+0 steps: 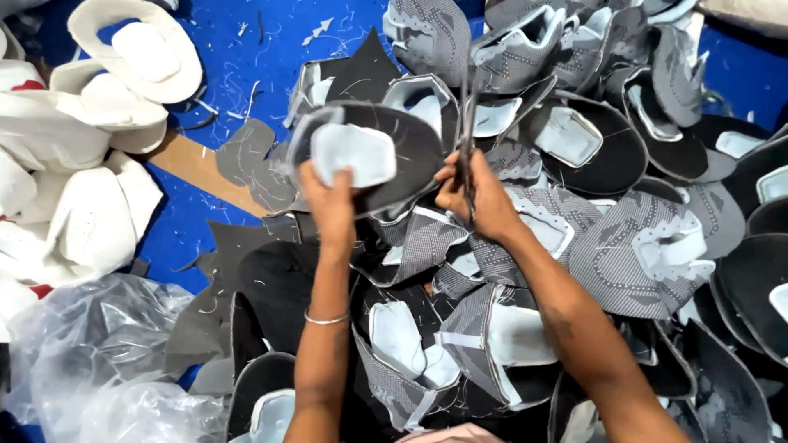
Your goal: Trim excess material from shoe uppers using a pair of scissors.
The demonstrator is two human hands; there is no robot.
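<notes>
Left hand: my left hand (330, 203) grips the lower edge of a dark shoe upper (373, 156), fingers clamped on it, lifting it above the pile.
Held upper: black fabric with a pale grey lining patch facing me, tilted up toward the camera.
Right hand: my right hand (478, 197) is just right of the held upper, fist wrapped around a pair of scissors (468, 123) whose blades point away from me; whether the blades touch the upper I cannot tell.
Wrist: a thin metal bangle (326, 319) sits on my left forearm, below the held upper.
Pile: grey patterned and black shoe uppers (624, 246) heaped right of and beneath the held upper.
White pieces: white shoe uppers (90, 156) stacked well left of the held upper.
Bag: a clear plastic bag (98, 353) lies crumpled, lower left of it.
Floor: blue surface (246, 57) strewn with thread snips beyond the held upper.
</notes>
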